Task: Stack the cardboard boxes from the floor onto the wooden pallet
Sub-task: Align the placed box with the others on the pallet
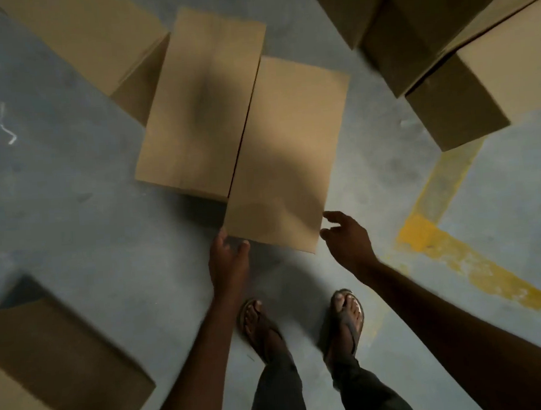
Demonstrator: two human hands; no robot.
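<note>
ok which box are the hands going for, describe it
Left of the yellow floor line, two boxes lie side by side. It is the right-hand box, nearer the feet than the left box, with the left hand at one near corner and the right hand beside the other.

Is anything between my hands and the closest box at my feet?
Nothing visible. The left hand is at the closest box, by its near-left corner; the right hand hovers open just off the near-right corner.
</note>
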